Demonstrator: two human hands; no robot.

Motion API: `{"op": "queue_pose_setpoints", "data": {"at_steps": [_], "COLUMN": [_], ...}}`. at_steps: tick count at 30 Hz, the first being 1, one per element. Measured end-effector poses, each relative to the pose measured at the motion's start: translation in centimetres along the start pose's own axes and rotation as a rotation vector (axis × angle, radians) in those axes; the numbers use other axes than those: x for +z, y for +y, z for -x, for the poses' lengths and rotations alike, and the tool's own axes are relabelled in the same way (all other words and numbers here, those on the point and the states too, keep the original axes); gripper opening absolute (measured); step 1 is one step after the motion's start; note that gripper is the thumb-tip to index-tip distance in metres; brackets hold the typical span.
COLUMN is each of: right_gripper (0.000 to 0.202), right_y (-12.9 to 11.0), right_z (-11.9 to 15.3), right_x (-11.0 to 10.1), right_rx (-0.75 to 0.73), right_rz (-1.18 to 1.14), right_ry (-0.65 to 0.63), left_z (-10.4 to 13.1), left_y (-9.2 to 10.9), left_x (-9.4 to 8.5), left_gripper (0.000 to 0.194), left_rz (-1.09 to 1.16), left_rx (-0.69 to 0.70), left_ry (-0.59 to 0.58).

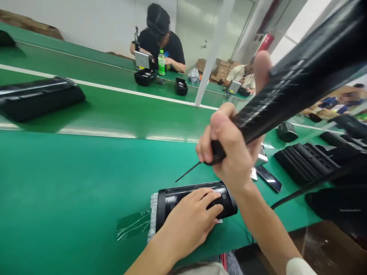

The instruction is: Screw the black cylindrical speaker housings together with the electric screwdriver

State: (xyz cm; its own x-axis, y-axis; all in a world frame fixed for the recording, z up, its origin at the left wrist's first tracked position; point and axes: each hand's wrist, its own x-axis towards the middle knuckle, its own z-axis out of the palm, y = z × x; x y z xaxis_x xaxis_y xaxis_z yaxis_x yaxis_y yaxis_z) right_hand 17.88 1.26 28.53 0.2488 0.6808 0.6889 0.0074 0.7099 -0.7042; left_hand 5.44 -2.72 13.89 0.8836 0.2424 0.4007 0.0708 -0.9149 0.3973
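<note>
My right hand (232, 152) is raised over the bench, its fingers wrapped round a thick black electric screwdriver (275, 88). The tool slants down to the left and its thin dark bit (187, 172) points at the far left part of a glossy black housing (174, 198), with the tip apart from it. Perforated dots show on the housing's upper face. My left hand (197, 214) lies across the housing with its fingers curled over it, gripping it against the bench. Under the housing's left end is a frayed grey cloth (153, 214).
Beyond the green bench (71, 191) runs a green conveyor bearing a long black housing (40, 95). A phone (269, 178) and stacked black parts (306, 162) lie at right. A cable (298, 194) crosses there. Across the line sits a person (160, 38) at work near a green bottle (161, 63).
</note>
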Motion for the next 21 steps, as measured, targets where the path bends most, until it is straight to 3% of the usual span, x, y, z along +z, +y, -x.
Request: {"op": "queue_pose_setpoints", "data": {"at_steps": [3, 6, 9, 13, 17, 21], "right_gripper": [0.017, 0.065, 0.086, 0.073, 0.023, 0.045], "right_y": [1.7, 2.4, 2.2, 2.0, 2.9, 4.4], "right_z": [0.4, 1.0, 1.3, 1.4, 2.4, 4.5], "right_x": [2.9, 3.7, 3.6, 3.7, 4.0, 4.2], "right_rx": [-0.036, 0.027, 0.055, 0.075, 0.137, 0.288], "right_rz": [-0.132, -0.186, -0.198, -0.194, -0.175, -0.117], "right_ry": [-0.042, -0.058, -0.054, -0.039, -0.069, -0.204], "left_z": [-0.1, -0.1, -0.1, -0.2, -0.2, 0.0], "left_y": [-0.1, -0.1, 0.0, 0.1, 0.2, 0.2], "left_x": [0.2, 0.5, 0.6, 0.6, 0.6, 0.8], "left_gripper": [0.026, 0.029, 0.027, 0.026, 0.025, 0.025], "left_rz": [-0.014, -0.02, -0.022, -0.024, -0.035, -0.073], "left_rx": [0.0, 0.001, 0.007, 0.014, 0.01, 0.021], "left_ry": [0.002, 0.002, 0.006, 0.018, 0.014, -0.018]}}
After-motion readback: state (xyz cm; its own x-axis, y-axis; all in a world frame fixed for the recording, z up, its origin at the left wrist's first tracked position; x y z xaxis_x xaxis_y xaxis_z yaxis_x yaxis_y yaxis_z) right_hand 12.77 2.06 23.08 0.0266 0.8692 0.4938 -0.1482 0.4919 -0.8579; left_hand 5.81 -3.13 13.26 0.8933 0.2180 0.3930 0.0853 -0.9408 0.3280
